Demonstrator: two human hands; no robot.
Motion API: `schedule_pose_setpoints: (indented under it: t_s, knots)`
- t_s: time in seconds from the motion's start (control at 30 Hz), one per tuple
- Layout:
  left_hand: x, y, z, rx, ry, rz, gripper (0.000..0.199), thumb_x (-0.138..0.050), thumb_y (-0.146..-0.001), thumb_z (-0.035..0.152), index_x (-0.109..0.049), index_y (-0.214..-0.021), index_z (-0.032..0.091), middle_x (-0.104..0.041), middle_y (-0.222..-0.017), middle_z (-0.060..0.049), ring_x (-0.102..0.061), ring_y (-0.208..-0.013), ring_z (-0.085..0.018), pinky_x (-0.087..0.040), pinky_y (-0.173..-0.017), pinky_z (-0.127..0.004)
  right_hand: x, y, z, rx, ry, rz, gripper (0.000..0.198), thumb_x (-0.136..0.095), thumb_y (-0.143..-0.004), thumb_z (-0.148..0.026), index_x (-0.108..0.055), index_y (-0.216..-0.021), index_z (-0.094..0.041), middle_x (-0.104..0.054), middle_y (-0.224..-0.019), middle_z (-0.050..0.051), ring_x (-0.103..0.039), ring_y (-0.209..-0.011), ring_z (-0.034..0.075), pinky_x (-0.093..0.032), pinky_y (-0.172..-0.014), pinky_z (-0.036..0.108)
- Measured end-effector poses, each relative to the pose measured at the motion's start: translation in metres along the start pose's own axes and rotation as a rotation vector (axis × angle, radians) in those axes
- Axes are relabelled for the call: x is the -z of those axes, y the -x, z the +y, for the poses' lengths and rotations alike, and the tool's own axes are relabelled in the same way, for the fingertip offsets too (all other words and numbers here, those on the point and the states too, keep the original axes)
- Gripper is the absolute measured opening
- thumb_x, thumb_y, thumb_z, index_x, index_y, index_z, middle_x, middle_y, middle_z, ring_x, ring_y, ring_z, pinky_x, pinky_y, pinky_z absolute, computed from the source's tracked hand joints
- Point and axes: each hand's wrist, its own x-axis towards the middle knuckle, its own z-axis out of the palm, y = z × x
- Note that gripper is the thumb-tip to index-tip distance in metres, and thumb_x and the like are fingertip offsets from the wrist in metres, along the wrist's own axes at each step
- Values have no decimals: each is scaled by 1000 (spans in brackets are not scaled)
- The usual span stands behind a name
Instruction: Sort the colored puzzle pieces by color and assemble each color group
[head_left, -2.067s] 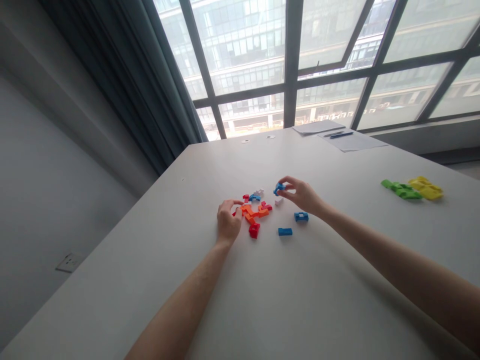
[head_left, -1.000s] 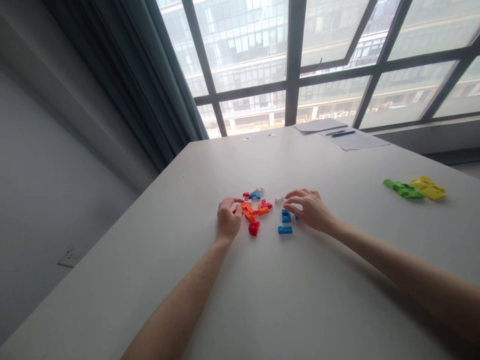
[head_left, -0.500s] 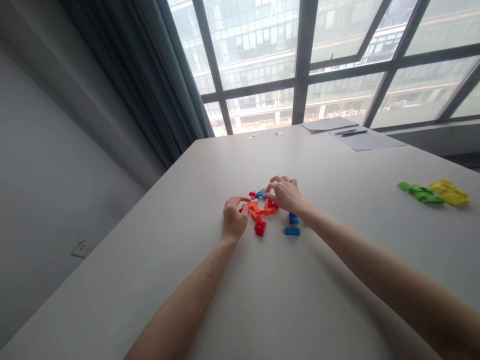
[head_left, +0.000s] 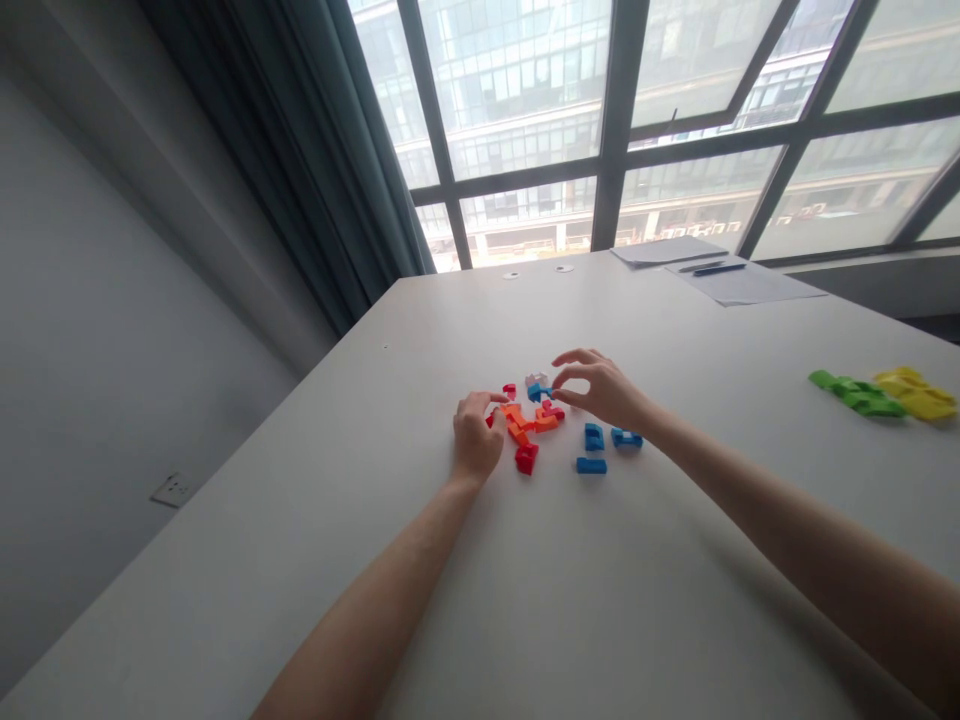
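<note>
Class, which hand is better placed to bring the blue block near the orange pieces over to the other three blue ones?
Probably the right hand: it is at that blue block and nearer the other three blue blocks. The left hand is farther off, beside the orange pieces.

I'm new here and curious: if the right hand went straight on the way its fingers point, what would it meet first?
The right hand would probably meet the small blue notched, plastic-looking block just ahead; depth is unclear, so they may be touching.
</note>
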Motion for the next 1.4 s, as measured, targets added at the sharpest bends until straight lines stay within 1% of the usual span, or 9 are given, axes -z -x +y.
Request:
schedule_pose_setpoints:
  t_s: [0.1, 0.2, 0.43, 0.53, 0.63, 0.8, 1.0, 1.27, 1.4]
  knots:
    - [1, 4, 6, -93, -72, -35, 22, -47, -83, 7, -64, -90, 20, -67, -97, -5, -57, -99, -23, -42, -93, -39, 13, 23, 4, 104, -32, -93, 13, -64, -85, -37, -72, -84, -26, -62, -122, 6, -54, -115, 26, -39, -99, 47]
    - [1, 9, 13, -237, -150, -101, 19, -48, -88, 11, -64, -94, 21, -66, -101, -5, -56, -102, -22, -40, -94, -39, 17, 40, 3, 130, -6, -148, 13, -64, -86, -39, -72, -86, -28, -61, -123, 5, -53, -116, 27, -38, -99, 48]
    - [2, 16, 24, -452, -210, -240, 14, -51, -91, 17, -63, -97, 21, -65, -106, -5, -55, -106, -22, -38, -97, -40, 7, 46, -4, 150, 62, -193, 9, -65, -86, -35, -71, -87, -29, -65, -118, 4, -55, -114, 27, -38, -95, 47]
    - [2, 18, 26, -503, -224, -295, 15, -54, -91, 23, -63, -103, 21, -65, -110, -6, -55, -108, -23, -37, -100, -43, 10, 47, -5, 154, 67, -175, 10, -63, -88, -35, -70, -92, -29, -65, -118, 4, -55, -113, 26, -38, -94, 46]
    - [3, 20, 27, -529, -238, -328, 21, -58, -89, 28, -61, -109, 20, -62, -115, -8, -52, -112, -25, -37, -102, -46, 21, 53, 1, 138, 61, -139, 14, -57, -91, -36, -68, -97, -29, -65, -119, 5, -57, -112, 25, -39, -95, 46]
    - [2, 22, 30, -579, -253, -348, 31, -68, -83, 34, -60, -108, 19, -60, -115, -9, -50, -115, -27, -37, -103, -47, 40, 80, 21, 97, 35, -94, 22, -48, -95, -39, -66, -103, -27, -64, -118, 8, -58, -110, 25, -43, -94, 46]
    - [1, 23, 32, -628, -283, -357, 23, -67, -84, 32, -61, -104, 21, -60, -117, -8, -49, -116, -27, -36, -105, -49, 29, 109, 37, -16, 48, -22, 27, -49, -94, -40, -60, -113, -25, -63, -119, 10, -59, -112, 25, -44, -94, 45]
    - [1, 33, 45, -780, -277, -343, 20, -52, -93, 30, -60, -108, 19, -62, -114, -9, -52, -115, -25, -33, -108, -48, 23, 111, 36, -26, 192, -24, 21, -48, -94, -36, -61, -107, -25, -66, -114, 8, -60, -108, 23, -42, -91, 41]
    - [-2, 38, 52, -866, -252, -358, 18, -51, -92, 23, -60, -107, 19, -65, -108, -6, -55, -112, -22, -32, -109, -46, 23, 112, 39, -63, 224, -7, 20, -48, -94, -37, -61, -104, -25, -67, -112, 7, -60, -108, 23, -42, -91, 42]
